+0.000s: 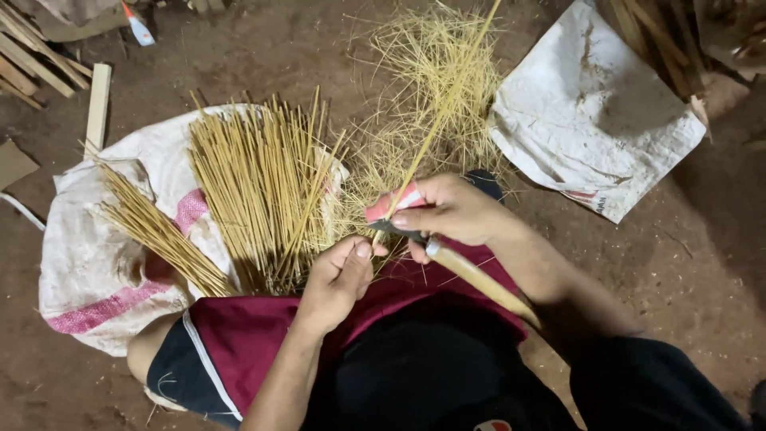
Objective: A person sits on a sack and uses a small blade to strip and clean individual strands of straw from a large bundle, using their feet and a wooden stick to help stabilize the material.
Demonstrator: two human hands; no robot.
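A: State of the hands?

B: Right hand (pixel 447 211) clenched on a knife (pixel 467 271), blade against a thin bamboo stick (pixel 443 112). Left hand (pixel 339 275) pinches the stick's lower end, above the lap.

A: Surroundings?

B: Bundled sticks (pixel 255 187) lie on a white sack (pixel 96 247); shavings (pixel 435 76) on the dirt floor.

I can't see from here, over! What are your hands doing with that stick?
Left hand pinches thin bamboo stick low down. Right hand grips wooden-handled knife, blade against the stick. Shavings pile and finished sticks ahead; nothing blocking.
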